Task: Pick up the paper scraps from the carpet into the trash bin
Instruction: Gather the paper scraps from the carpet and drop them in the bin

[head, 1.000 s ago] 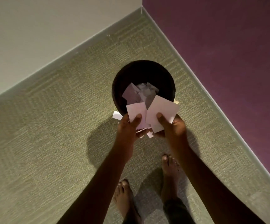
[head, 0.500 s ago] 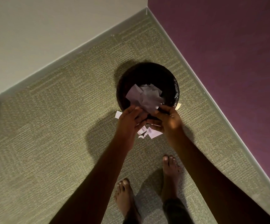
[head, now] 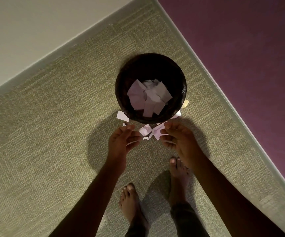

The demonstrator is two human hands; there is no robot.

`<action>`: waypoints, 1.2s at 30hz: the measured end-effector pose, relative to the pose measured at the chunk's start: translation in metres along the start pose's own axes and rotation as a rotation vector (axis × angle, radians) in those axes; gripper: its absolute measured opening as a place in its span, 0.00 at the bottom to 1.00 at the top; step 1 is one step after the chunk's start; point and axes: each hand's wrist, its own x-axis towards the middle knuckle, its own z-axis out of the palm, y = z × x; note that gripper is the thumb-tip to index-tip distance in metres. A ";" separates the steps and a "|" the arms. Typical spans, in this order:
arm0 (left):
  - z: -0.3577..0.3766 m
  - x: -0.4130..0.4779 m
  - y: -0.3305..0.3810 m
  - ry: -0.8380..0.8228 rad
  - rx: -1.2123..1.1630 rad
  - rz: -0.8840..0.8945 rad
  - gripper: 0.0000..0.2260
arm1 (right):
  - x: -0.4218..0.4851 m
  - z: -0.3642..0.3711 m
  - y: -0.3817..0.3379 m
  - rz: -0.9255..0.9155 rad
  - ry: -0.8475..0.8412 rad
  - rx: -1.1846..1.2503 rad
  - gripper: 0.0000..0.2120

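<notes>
- The trash bin (head: pixel 151 64), round and dark, stands on the olive-green carpet (head: pixel 52 134) in the corner where a cream wall (head: pixel 35 28) meets a purple wall (head: pixel 240 48).
- A heap of white paper scraps (head: pixel 148 96) lies inside the bin, covering most of its bottom.
- More scraps lie on the carpet around the near side of the bin: one flat piece (head: pixel 122 115) touches the bin's left near edge, and a tiny bit (head: pixel 124 124) lies just below that piece.
- A crumpled cluster of scraps (head: pixel 147 132) rests on the carpet just in front of the bin, between the two hands.
- A white piece (head: pixel 178 114) shows at the bin's right near edge, and a yellowish piece (head: pixel 186 103) peeks out beside the bin's right side.
- The left hand (head: pixel 121 142) hangs above the carpet in front of the bin, its grip released, fingers spread and curled loosely, holding nothing.
- The right hand (head: pixel 179 139) hangs opposite it, fingers likewise apart and empty; its fingertips overlap the right edge of the crumpled cluster in the view, and I cannot tell whether they touch it.
- Both hands stand apart from the bin's rim.
- Two bare feet (head: pixel 177 170) stand on the carpet below the hands, the right one further forward.
</notes>
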 end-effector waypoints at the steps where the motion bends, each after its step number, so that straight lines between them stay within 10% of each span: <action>1: -0.003 0.003 -0.007 0.016 0.017 -0.007 0.04 | 0.002 -0.006 0.007 0.010 0.006 -0.006 0.04; 11: -0.027 0.074 -0.099 0.166 0.841 0.189 0.21 | 0.065 -0.048 0.076 0.046 0.016 -0.174 0.16; 16: -0.056 0.121 -0.135 0.059 1.351 0.380 0.52 | 0.116 -0.060 0.125 -0.063 0.056 -0.603 0.16; 21: -0.075 0.161 -0.143 -0.051 1.639 0.445 0.63 | 0.146 -0.074 0.150 -0.314 0.074 -1.172 0.37; 31: -0.078 0.177 -0.172 0.010 1.648 0.527 0.45 | 0.173 -0.056 0.150 -0.472 0.297 -1.450 0.47; 36: -0.086 0.173 -0.184 0.017 1.619 0.636 0.12 | 0.175 -0.046 0.152 -0.448 0.387 -1.472 0.47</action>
